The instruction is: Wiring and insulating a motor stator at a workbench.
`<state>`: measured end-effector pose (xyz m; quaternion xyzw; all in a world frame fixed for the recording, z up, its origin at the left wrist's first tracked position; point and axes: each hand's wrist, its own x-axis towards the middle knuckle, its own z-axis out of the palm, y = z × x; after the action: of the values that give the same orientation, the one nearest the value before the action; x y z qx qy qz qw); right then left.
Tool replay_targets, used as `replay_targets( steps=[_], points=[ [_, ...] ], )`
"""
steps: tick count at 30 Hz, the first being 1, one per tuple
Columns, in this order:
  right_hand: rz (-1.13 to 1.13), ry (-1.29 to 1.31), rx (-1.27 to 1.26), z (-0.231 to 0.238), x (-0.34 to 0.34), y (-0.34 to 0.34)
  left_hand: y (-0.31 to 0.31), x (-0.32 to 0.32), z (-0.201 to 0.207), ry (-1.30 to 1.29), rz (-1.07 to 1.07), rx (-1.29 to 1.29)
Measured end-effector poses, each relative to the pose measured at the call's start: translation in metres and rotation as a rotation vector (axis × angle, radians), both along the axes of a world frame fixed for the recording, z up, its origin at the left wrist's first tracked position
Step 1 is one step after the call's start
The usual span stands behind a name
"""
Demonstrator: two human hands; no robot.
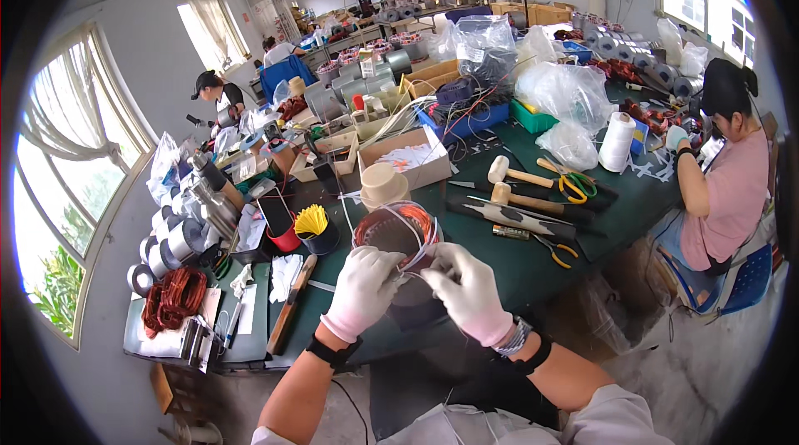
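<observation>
In front of me on the table stands a motor stator (387,234), a grey cylinder with copper wire and white strands around its upper rim. My left hand (364,288), in a white glove, is closed at the near left of this rim, thumb and fingers pinched together. Opposite it, my right hand (470,288), also gloved, pinches at the near right edge. Between the fingertips a thin pale strand seems to run, but what each hand holds is too small to make out. Just beyond the stator sits a beige plastic cup (384,183).
Mallets (524,174), scissors (573,187) and pliers (556,252) lie to the right. Left are a dark cup of yellow strips (313,224), a wooden stick (291,305) and copper coils (175,299). A person in pink (724,170) sits at the right.
</observation>
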<state>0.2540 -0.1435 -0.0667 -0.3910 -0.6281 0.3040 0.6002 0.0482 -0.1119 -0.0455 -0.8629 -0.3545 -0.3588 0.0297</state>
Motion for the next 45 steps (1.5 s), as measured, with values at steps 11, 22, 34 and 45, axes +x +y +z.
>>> replay_targets(
  steps=[11,22,34,45],
  points=[
    [-0.163,-0.563,0.423,0.013,0.001,-0.002,0.001,-0.005,0.004,-0.007,-0.034,-0.064],
    [-0.165,-0.406,0.394,-0.004,0.026,0.034,0.0,-0.002,-0.002,-0.035,-0.05,-0.021],
    [0.185,0.116,-0.217,-0.012,0.025,0.072,-0.016,0.013,0.027,0.224,0.244,0.105],
    [-0.184,-0.322,0.237,0.006,0.035,0.038,-0.009,0.01,0.015,0.044,0.079,-0.07]
  ],
)
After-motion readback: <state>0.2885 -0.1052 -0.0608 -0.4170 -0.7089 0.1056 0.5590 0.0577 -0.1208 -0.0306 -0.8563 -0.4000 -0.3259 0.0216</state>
